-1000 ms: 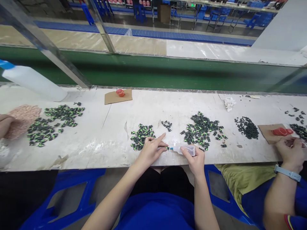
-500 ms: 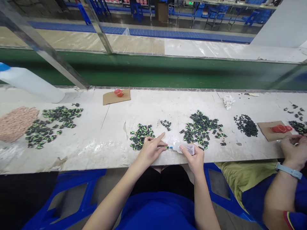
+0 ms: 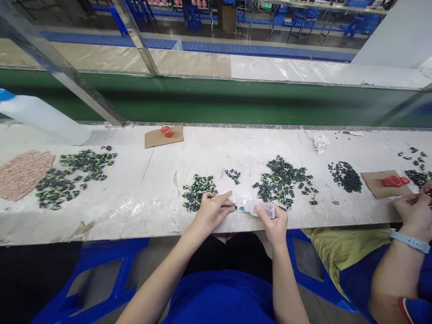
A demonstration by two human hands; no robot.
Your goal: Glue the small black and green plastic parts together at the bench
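Observation:
My left hand (image 3: 212, 210) pinches a small black and green part (image 3: 235, 207) at the front edge of the white bench (image 3: 135, 198), its index finger stretched out. My right hand (image 3: 274, 219) is closed on a small clear squeeze bottle (image 3: 259, 208) lying sideways, its blue tip touching that part. A pile of black and green parts (image 3: 198, 191) lies just behind my left hand. A larger dark pile (image 3: 283, 182) lies behind my right hand, and a few loose parts (image 3: 234, 175) sit between the piles.
A co-worker's hands (image 3: 411, 211) work at the right by a cardboard piece with a red cap (image 3: 391, 181). Another dark pile (image 3: 346, 176) and crumpled paper (image 3: 320, 143) lie there. At left are green-black piles (image 3: 74, 173), a pink heap (image 3: 22, 173), a white bottle (image 3: 40, 118) and cardboard (image 3: 164, 136).
My hands have barely moved; the bottle tip stays at the part. The hand and pink cloth at the far left have gone from view. The co-worker's hands have shifted slightly right.

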